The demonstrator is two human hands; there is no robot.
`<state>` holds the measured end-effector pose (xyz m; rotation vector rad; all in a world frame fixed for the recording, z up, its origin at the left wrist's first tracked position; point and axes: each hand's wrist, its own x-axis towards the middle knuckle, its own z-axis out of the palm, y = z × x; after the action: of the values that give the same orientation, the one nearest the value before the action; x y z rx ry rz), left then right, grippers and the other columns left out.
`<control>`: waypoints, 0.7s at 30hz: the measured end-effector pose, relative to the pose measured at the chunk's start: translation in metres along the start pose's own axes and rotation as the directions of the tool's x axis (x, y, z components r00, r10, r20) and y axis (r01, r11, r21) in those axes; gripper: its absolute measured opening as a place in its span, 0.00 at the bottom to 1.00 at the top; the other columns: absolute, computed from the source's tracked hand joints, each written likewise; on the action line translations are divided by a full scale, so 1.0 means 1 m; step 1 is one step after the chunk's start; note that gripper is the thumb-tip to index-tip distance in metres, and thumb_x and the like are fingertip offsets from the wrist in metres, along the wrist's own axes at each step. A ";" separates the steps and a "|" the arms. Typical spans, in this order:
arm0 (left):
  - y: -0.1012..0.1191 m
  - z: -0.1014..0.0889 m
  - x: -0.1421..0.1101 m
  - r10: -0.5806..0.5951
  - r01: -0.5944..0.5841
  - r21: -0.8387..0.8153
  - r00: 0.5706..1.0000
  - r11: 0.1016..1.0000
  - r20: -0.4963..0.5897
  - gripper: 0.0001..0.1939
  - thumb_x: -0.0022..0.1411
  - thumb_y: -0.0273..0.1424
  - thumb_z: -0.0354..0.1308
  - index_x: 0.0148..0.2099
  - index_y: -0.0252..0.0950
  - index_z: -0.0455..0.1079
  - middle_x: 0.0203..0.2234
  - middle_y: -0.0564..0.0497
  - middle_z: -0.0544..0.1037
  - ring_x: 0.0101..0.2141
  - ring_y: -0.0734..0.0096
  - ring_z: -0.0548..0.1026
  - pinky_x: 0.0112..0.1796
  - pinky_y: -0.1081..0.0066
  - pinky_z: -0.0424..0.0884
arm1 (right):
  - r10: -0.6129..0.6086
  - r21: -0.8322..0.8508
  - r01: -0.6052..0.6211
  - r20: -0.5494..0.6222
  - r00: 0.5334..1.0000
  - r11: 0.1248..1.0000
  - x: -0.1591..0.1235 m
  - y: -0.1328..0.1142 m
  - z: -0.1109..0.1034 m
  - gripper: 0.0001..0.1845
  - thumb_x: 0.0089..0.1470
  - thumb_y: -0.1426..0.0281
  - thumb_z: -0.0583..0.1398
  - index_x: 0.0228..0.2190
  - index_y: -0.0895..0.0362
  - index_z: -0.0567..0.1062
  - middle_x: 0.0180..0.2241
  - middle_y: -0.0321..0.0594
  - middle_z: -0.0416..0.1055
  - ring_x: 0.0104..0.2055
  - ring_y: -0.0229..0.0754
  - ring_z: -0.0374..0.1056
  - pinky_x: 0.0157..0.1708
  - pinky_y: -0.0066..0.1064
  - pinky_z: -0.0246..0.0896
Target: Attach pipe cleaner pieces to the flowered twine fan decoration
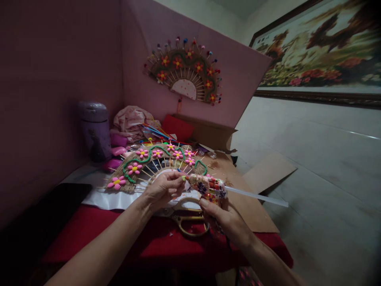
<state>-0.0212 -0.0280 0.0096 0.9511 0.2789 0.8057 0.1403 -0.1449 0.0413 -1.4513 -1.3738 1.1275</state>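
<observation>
Fan (149,158), one: brown twine band, pale sticks, pink flowers with yellow centres, a wavy green cord; lies on a white sheet (107,201) over a red tablecloth (160,248). Left hand (168,186), over the front edge of the fan: thumb and fingers pinched together on a small yellow-green piece (183,178), too small to identify. Right hand (222,216), in front of the fan and to its right: fingers wrapped round the handle of a glue gun (208,186), flower-patterned, nozzle aimed left at the piece; whether they touch cannot be told. The two hands are near each other but apart. Glue stick (257,196), translucent white, jutting from the rear of the gun, away from the fan. Scissors (176,217), gold-handled, in front of the fan, beneath the hands. Cardboard (253,216), brown, flat, right of the fan. Bin (95,131), purple, lidded, behind the fan to the left. Pink packets (111,165), at its left edge. Pink cloth (131,119), crumpled, behind the fan. Red sheet (177,128), also behind. Second fan (187,63), orange-flowered, with coloured tips, on a pink panel (235,83) above and behind the fan.
</observation>
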 end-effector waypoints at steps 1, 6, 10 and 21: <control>0.000 0.000 0.000 0.002 -0.002 0.003 1.000 1.000 0.004 0.10 0.49 0.30 0.65 0.31 0.29 0.70 0.20 0.53 0.67 0.17 0.85 0.58 0.19 0.78 0.52 | 0.006 0.003 -0.006 0.001 1.000 1.000 0.000 0.000 0.000 0.21 0.52 0.53 0.56 0.23 0.59 0.67 0.14 0.29 0.56 0.16 0.29 0.50 0.14 0.24 0.45; -0.002 -0.002 0.001 0.009 -0.009 -0.010 1.000 1.000 0.024 0.10 0.49 0.29 0.65 0.32 0.29 0.70 0.21 0.52 0.67 0.17 0.85 0.58 0.19 0.79 0.51 | 0.010 0.008 -0.010 0.010 1.000 1.000 0.000 0.002 -0.001 0.21 0.52 0.52 0.56 0.23 0.58 0.65 0.15 0.29 0.56 0.16 0.29 0.50 0.14 0.24 0.44; -0.001 -0.002 0.001 0.006 -0.005 -0.026 1.000 1.000 0.030 0.11 0.48 0.30 0.66 0.32 0.29 0.69 0.21 0.52 0.68 0.17 0.86 0.56 0.18 0.79 0.49 | 0.002 0.009 -0.002 -0.001 1.000 1.000 -0.001 0.002 -0.001 0.21 0.52 0.52 0.56 0.25 0.58 0.69 0.15 0.30 0.57 0.16 0.30 0.49 0.15 0.24 0.44; -0.001 0.000 0.003 -0.012 0.013 -0.054 1.000 0.998 0.017 0.12 0.46 0.30 0.67 0.31 0.28 0.70 0.20 0.52 0.67 0.16 0.86 0.57 0.17 0.80 0.49 | -0.055 0.024 0.055 -0.005 0.998 0.998 0.000 0.001 -0.003 0.19 0.50 0.53 0.58 0.25 0.58 0.73 0.15 0.32 0.59 0.19 0.35 0.57 0.20 0.27 0.53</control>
<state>-0.0191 -0.0263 0.0095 0.9043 0.2477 0.7899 0.1435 -0.1449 0.0416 -1.3905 -1.3843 1.1016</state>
